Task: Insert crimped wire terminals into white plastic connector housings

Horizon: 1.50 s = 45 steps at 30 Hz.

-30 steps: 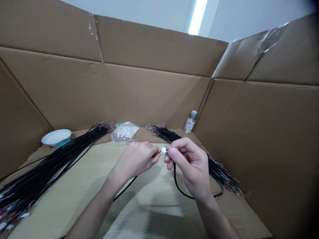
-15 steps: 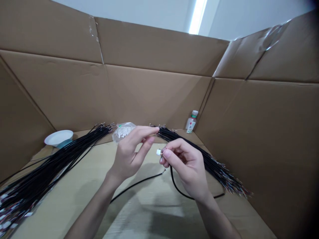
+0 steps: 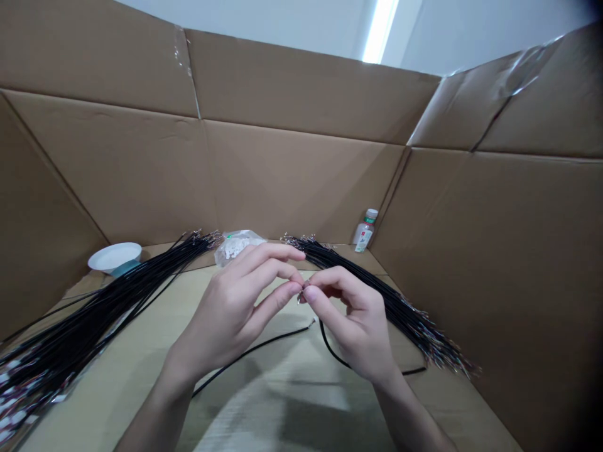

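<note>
My right hand (image 3: pixel 355 320) pinches the thin wire end of a black cable (image 3: pixel 332 346), which curves down and to the right behind the wrist. My left hand (image 3: pixel 240 301) meets it fingertip to fingertip, with thumb and index finger pinched at the same wire end. The white connector there is hidden by the left fingertips. Below the hands lies a second black cable (image 3: pixel 264 344), its bare end near the middle of the table.
A thick bundle of black cables (image 3: pixel 117 295) lies at left, another bundle (image 3: pixel 377 282) at right. Along the back stand a white bowl (image 3: pixel 115 256), a bag of white connectors (image 3: pixel 238 245) and a bottle (image 3: pixel 365 232). Cardboard walls (image 3: pixel 301 176) surround the table.
My left hand has moved in to the right, and its thumb and index finger have closed at the white connector. My right hand has barely moved.
</note>
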Each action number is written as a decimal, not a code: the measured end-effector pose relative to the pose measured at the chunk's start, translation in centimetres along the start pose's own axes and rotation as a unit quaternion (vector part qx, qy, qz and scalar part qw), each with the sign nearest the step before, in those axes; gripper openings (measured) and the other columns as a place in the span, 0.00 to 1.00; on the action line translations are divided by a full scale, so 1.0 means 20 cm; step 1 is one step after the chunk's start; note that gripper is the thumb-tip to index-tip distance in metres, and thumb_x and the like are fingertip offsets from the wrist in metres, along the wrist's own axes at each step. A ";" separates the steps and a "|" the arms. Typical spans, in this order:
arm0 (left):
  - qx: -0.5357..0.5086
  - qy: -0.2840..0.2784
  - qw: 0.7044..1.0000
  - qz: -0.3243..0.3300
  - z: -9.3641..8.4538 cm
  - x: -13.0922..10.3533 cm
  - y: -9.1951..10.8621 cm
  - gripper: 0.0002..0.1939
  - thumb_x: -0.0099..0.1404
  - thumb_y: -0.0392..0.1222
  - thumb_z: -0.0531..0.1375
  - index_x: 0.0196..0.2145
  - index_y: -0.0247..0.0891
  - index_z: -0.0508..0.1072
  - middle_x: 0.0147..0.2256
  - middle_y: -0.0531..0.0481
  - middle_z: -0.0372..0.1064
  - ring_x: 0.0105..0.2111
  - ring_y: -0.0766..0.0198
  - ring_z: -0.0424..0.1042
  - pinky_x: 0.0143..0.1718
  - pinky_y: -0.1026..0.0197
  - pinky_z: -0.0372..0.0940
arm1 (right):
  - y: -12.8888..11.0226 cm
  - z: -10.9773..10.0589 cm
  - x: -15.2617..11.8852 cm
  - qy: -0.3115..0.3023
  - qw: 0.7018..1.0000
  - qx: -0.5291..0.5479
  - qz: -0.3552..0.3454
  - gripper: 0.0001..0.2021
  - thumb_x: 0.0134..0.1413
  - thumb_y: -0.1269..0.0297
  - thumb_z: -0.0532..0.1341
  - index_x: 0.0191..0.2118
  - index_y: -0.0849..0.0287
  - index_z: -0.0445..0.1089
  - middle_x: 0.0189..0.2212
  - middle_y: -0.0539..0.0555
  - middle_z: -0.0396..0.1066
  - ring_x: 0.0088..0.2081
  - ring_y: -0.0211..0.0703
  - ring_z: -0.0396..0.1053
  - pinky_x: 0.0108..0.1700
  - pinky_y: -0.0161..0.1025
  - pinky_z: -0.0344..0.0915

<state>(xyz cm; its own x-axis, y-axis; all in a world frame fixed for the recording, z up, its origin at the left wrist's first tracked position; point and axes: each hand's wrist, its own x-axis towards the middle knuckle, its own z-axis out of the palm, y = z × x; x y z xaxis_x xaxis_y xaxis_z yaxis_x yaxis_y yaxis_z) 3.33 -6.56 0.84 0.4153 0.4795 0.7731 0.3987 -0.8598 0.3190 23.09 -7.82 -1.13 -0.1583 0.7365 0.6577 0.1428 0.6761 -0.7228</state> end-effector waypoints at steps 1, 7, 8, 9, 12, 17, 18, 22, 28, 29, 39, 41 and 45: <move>0.014 -0.003 1.000 0.001 0.00 0.00 0.00 0.05 0.76 0.32 0.60 0.45 0.40 0.74 0.55 0.48 0.73 0.56 0.63 0.72 0.60 0.61 0.63 | 0.00 0.00 0.00 0.009 0.999 -0.027 -0.019 0.05 0.67 0.71 0.64 0.38 0.54 0.76 0.33 0.46 0.77 0.35 0.36 0.73 0.40 0.35 0.69; 0.055 0.007 0.998 0.004 0.00 0.00 -0.01 0.04 0.77 0.33 0.58 0.44 0.40 0.72 0.53 0.49 0.74 0.54 0.63 0.73 0.57 0.60 0.62 | 0.01 0.00 0.01 0.053 0.981 -0.134 -0.130 0.06 0.64 0.76 0.65 0.39 0.56 0.75 0.37 0.49 0.77 0.41 0.40 0.73 0.46 0.41 0.69; 0.054 0.006 0.999 0.002 0.01 0.00 -0.01 0.04 0.77 0.33 0.58 0.44 0.41 0.72 0.53 0.49 0.74 0.54 0.63 0.73 0.57 0.59 0.62 | 0.01 0.01 0.01 0.054 0.977 -0.148 -0.143 0.07 0.64 0.76 0.66 0.39 0.56 0.75 0.36 0.49 0.77 0.41 0.40 0.73 0.45 0.41 0.69; 0.051 0.005 0.999 0.000 0.01 0.00 -0.01 0.04 0.77 0.33 0.58 0.44 0.41 0.72 0.53 0.49 0.74 0.54 0.63 0.73 0.57 0.59 0.62 | 0.02 0.01 0.01 0.054 0.973 -0.159 -0.156 0.07 0.63 0.77 0.66 0.39 0.57 0.75 0.36 0.49 0.77 0.40 0.40 0.73 0.45 0.40 0.69; 0.040 0.002 0.999 -0.005 0.02 0.00 0.00 0.04 0.77 0.33 0.58 0.44 0.41 0.72 0.54 0.50 0.74 0.54 0.64 0.72 0.58 0.59 0.62 | 0.02 0.01 0.02 0.058 0.963 -0.185 -0.185 0.07 0.62 0.77 0.66 0.38 0.57 0.74 0.34 0.49 0.77 0.38 0.39 0.72 0.44 0.40 0.68; -0.029 0.031 0.998 -0.050 0.01 -0.01 0.01 0.02 0.76 0.38 0.62 0.45 0.42 0.74 0.52 0.51 0.75 0.53 0.64 0.73 0.57 0.60 0.63 | 0.01 0.00 0.02 0.069 0.959 -0.195 -0.195 0.08 0.61 0.77 0.65 0.35 0.56 0.70 0.30 0.47 0.74 0.35 0.39 0.70 0.41 0.41 0.66; -0.054 0.035 0.994 -0.087 0.01 -0.01 0.01 0.03 0.76 0.41 0.63 0.46 0.43 0.75 0.50 0.51 0.75 0.51 0.64 0.73 0.55 0.61 0.65 | 0.01 -0.01 0.01 0.070 0.961 -0.191 -0.186 0.09 0.61 0.77 0.65 0.35 0.56 0.69 0.30 0.47 0.74 0.35 0.39 0.69 0.40 0.41 0.65; -0.206 -0.029 0.949 -0.238 0.00 0.01 -0.01 0.09 0.75 0.50 0.63 0.45 0.43 0.76 0.39 0.51 0.74 0.39 0.65 0.73 0.39 0.63 0.67 | 0.00 -0.01 0.01 0.072 0.967 -0.183 -0.164 0.10 0.61 0.77 0.65 0.33 0.54 0.68 0.29 0.45 0.72 0.33 0.38 0.67 0.39 0.41 0.62; -0.407 -0.090 0.859 -0.298 0.01 0.05 -0.02 0.09 0.72 0.46 0.65 0.41 0.38 0.76 0.34 0.49 0.74 0.33 0.65 0.73 0.37 0.64 0.71 | 0.00 -0.03 0.02 0.062 0.969 -0.182 -0.156 0.10 0.61 0.77 0.64 0.33 0.55 0.68 0.28 0.46 0.70 0.32 0.38 0.65 0.37 0.41 0.61; -0.423 -0.092 0.846 -0.310 0.01 0.05 -0.02 0.08 0.71 0.45 0.66 0.41 0.38 0.75 0.34 0.50 0.74 0.34 0.66 0.74 0.37 0.65 0.71 | -0.01 -0.03 0.02 0.058 0.970 -0.180 -0.152 0.10 0.60 0.77 0.64 0.32 0.55 0.68 0.27 0.46 0.70 0.32 0.38 0.64 0.37 0.41 0.61; -0.516 -0.075 0.779 -0.348 0.06 0.04 -0.02 0.20 0.65 0.36 0.71 0.46 0.39 0.64 0.28 0.56 0.75 0.27 0.70 0.73 0.31 0.70 0.69 | -0.06 -0.10 0.01 -0.036 0.993 -0.113 -0.022 0.10 0.54 0.78 0.64 0.28 0.55 0.68 0.26 0.46 0.68 0.31 0.39 0.65 0.34 0.40 0.61; -0.526 -0.072 0.770 -0.353 0.08 0.04 -0.02 0.21 0.65 0.36 0.71 0.47 0.40 0.63 0.28 0.56 0.76 0.27 0.70 0.74 0.32 0.70 0.69 | -0.06 -0.11 0.01 -0.046 0.992 -0.114 -0.007 0.10 0.53 0.78 0.64 0.27 0.55 0.68 0.26 0.46 0.67 0.30 0.39 0.65 0.33 0.40 0.60; -0.546 -0.052 0.753 -0.363 0.13 0.03 -0.02 0.22 0.65 0.37 0.72 0.47 0.40 0.63 0.29 0.55 0.77 0.28 0.70 0.75 0.32 0.70 0.70 | -0.07 -0.13 0.02 -0.044 0.991 -0.128 -0.005 0.10 0.53 0.78 0.63 0.27 0.55 0.68 0.25 0.46 0.68 0.30 0.39 0.65 0.34 0.40 0.60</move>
<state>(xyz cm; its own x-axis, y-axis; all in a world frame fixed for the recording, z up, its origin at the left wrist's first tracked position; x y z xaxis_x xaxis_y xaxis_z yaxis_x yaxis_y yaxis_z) 5.48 -5.45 -0.20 0.4975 0.8548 0.1478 -0.3352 0.0323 0.9416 25.36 -8.44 0.69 -0.2442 0.7331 0.6348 0.3828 0.6743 -0.6315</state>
